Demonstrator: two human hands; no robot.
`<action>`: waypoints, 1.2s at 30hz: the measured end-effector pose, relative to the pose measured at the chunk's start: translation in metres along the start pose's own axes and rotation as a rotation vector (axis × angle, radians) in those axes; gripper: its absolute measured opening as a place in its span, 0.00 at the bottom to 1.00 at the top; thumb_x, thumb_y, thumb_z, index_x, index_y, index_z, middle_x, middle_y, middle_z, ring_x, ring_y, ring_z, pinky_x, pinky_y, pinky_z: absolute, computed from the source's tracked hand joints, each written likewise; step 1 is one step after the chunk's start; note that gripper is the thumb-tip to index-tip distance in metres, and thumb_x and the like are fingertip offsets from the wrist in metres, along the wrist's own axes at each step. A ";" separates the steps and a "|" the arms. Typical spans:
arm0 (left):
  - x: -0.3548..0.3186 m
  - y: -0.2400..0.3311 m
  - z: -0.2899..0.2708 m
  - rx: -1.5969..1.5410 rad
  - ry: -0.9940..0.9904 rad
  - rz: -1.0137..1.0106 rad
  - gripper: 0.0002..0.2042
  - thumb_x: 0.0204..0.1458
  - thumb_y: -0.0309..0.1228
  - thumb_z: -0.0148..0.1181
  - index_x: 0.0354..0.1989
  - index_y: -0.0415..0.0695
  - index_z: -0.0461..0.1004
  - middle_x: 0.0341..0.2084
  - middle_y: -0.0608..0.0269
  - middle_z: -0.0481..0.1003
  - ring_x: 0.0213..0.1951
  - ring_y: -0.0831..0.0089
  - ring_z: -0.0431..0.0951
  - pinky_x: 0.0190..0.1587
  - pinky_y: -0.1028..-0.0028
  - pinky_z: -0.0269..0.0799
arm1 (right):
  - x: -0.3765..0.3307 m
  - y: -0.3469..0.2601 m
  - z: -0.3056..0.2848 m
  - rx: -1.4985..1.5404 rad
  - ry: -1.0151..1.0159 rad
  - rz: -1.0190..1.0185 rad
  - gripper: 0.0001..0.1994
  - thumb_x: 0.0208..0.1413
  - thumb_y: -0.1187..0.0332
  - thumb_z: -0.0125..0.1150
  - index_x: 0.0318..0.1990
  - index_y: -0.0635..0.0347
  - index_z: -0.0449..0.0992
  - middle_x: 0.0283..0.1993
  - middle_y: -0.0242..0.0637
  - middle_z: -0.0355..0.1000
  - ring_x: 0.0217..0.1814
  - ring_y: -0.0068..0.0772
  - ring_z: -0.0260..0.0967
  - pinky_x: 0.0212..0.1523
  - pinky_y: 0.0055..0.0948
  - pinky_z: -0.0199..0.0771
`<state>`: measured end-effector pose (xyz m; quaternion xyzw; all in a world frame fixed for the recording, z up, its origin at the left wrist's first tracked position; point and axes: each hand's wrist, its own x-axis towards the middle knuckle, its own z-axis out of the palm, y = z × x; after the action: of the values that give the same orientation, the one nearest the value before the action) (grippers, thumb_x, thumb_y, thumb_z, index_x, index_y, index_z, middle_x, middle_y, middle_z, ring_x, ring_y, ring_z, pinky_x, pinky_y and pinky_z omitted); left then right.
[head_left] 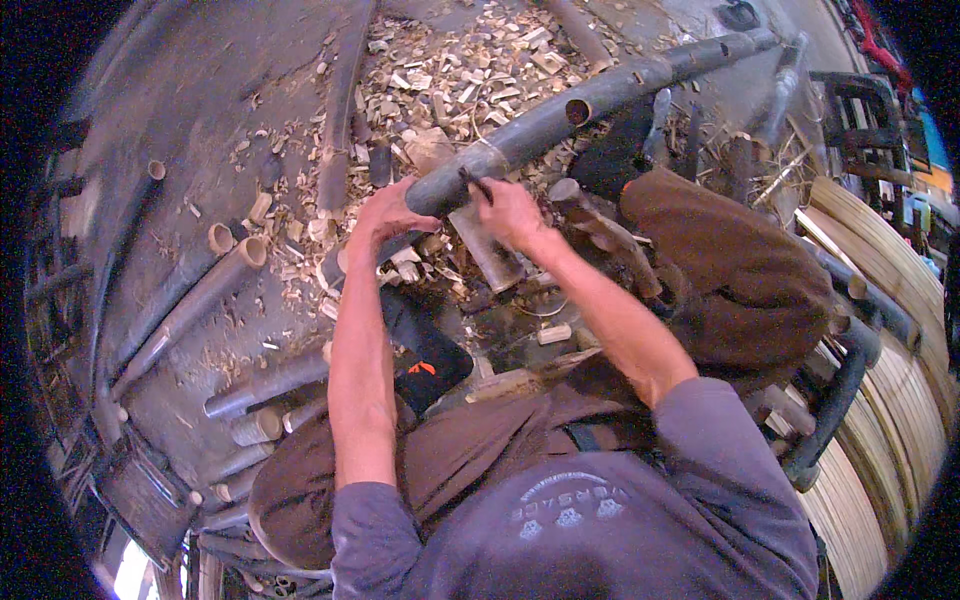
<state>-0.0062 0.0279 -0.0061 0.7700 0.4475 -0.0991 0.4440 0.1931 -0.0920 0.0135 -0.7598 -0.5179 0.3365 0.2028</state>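
Workshop, by the look of it; wood or bamboo cutting done at floor level. Grey, stained floor (pixel 230 70) across upper left. Thick scatter of pale chips (pixel 470 75) at top centre, spreading down to mid-frame. Long dark pole (pixel 620 88), openings cut in its side, running from centre to upper right. More hollow poles (pixel 190 315), cut ends showing, lying left and lower left. Long pale slats (pixel 900 400) stacked along the right edge.
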 end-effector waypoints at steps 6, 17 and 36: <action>0.003 0.002 0.005 0.059 0.036 0.010 0.48 0.22 0.57 0.71 0.57 0.48 0.67 0.48 0.51 0.75 0.50 0.52 0.75 0.52 0.59 0.69 | -0.029 0.003 -0.006 0.069 0.160 -0.012 0.16 0.59 0.54 0.51 0.38 0.59 0.72 0.27 0.56 0.73 0.31 0.61 0.73 0.33 0.55 0.72; -0.029 0.037 -0.009 0.234 0.075 -0.073 0.43 0.26 0.52 0.73 0.57 0.48 0.67 0.44 0.48 0.76 0.47 0.50 0.76 0.50 0.59 0.71 | -0.078 0.029 -0.028 -0.062 -0.074 0.104 0.23 0.60 0.49 0.48 0.34 0.65 0.72 0.32 0.61 0.72 0.39 0.63 0.71 0.40 0.52 0.70; -0.362 -0.056 -0.199 1.290 1.339 0.071 0.34 0.37 0.36 0.72 0.56 0.51 0.64 0.55 0.65 0.69 0.58 0.64 0.66 0.62 0.57 0.55 | 0.119 0.066 -0.151 1.606 0.249 0.288 0.44 0.45 0.27 0.52 0.58 0.57 0.63 0.44 0.39 0.70 0.42 0.33 0.70 0.45 0.33 0.75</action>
<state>-0.3086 -0.0246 0.2765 0.7777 0.4448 0.1499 -0.4180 0.3736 -0.0010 0.0383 -0.4742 0.0091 0.5404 0.6950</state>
